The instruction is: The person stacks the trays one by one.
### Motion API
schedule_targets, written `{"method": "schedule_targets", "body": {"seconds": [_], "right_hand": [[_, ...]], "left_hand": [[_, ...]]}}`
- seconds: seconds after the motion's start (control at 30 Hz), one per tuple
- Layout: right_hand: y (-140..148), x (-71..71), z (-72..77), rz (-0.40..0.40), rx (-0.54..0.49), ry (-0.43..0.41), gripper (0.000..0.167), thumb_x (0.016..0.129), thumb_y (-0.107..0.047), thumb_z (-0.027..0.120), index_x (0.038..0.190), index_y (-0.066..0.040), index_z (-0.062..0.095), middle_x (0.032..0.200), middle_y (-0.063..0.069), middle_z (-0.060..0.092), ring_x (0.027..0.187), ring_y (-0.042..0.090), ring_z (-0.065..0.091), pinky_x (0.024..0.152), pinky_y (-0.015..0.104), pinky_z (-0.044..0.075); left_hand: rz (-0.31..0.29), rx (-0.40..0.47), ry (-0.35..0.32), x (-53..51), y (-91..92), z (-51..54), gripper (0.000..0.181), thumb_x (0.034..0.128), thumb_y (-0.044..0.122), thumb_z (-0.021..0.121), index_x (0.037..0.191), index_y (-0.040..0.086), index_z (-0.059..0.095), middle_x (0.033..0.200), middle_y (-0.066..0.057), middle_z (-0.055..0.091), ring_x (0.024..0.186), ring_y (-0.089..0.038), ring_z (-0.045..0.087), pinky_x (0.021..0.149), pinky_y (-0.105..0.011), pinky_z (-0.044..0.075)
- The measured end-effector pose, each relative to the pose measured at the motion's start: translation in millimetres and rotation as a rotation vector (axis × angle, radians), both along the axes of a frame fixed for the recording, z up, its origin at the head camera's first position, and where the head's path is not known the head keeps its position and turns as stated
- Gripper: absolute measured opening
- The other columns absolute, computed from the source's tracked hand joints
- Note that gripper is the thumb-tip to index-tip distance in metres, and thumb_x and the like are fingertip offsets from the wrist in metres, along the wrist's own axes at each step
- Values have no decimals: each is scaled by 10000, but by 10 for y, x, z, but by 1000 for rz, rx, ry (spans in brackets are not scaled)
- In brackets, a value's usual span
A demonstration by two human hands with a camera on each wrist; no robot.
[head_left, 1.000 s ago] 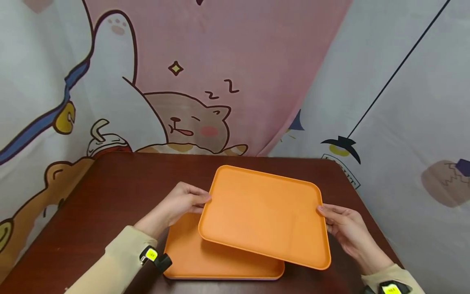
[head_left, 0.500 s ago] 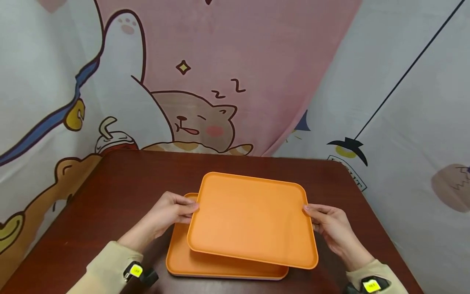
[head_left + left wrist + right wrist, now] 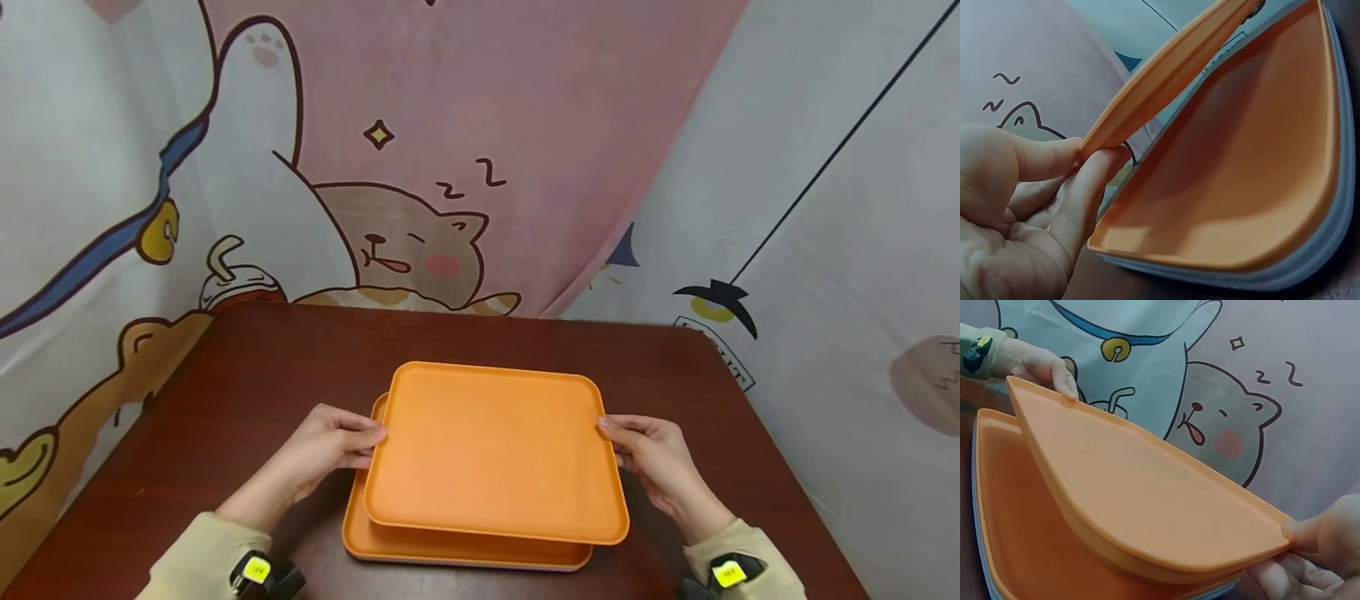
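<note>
Between both hands an orange rectangular tray [image 3: 495,454] is held up, slightly tilted. My left hand [image 3: 330,446] pinches its left edge between thumb and fingers, as the left wrist view shows the hand [image 3: 1029,200] close up. My right hand [image 3: 660,462] pinches the opposite edge; the right wrist view shows its thumb [image 3: 1307,532] on top of the rim. Underneath, a second orange tray [image 3: 465,546] lies above the table, partly covered by the raised one. In the left wrist view a grey-blue layer [image 3: 1310,278] shows below that lower tray, and a gap separates the two orange trays.
A dark brown wooden table [image 3: 202,400] carries the trays. Behind it hangs a pink and white cloth [image 3: 570,125] printed with cartoon animals. Each wrist wears a black strap device with a yellow label [image 3: 257,570].
Both hands have carried the upper tray leftward, so it overlaps the lower tray more. Its tilt has lessened. Both hands keep their hold on its edges.
</note>
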State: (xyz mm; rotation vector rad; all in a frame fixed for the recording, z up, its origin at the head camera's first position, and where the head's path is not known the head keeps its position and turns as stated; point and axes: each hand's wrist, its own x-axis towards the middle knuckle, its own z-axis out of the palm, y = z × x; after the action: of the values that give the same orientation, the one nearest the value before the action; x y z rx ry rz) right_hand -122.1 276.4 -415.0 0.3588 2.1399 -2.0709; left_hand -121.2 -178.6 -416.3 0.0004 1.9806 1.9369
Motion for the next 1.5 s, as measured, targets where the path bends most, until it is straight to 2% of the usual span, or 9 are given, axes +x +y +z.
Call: {"method": "schedule_targets", "body": {"seconds": [0.4,0.57,0.87,1.1,1.5], "right_hand": [[-133,-10,-41,18,102,-3,315,1002,-92,750,1217,135,712,1014,119,770,821,217,756,696,367,654],[-178,-1,-35,34,112,12,299,987,-52,757,1190,162,707,992,140,767,789,211,755,676,368,654],[-230,1,-32,62,151,35,276,975,-43,769,1161,155,721,955,154,759,748,229,746,641,362,650],[-257,17,-58,56,156,16,245,975,-19,759,1145,155,726,919,144,754,719,217,734,619,342,643],[-283,19,-51,40,194,38,239,973,-34,768,1132,141,739,911,146,753,703,211,719,597,333,637]], "left_hand": [[22,-20,-4,75,-94,-39,311,966,70,767,1151,-174,716,980,-130,762,825,-176,723,724,-337,649],[46,-31,-9,95,-130,-63,309,950,74,786,1132,-169,727,970,-144,765,806,-174,725,709,-332,649],[44,-64,3,139,-160,-117,268,945,50,779,1094,-168,735,943,-144,762,785,-174,717,698,-324,647],[62,-70,10,175,-151,-115,273,938,41,783,1092,-177,728,932,-149,762,779,-179,723,694,-324,647],[75,-71,4,181,-152,-95,276,932,27,791,1096,-183,721,944,-161,763,795,-186,734,707,-326,648]]}}
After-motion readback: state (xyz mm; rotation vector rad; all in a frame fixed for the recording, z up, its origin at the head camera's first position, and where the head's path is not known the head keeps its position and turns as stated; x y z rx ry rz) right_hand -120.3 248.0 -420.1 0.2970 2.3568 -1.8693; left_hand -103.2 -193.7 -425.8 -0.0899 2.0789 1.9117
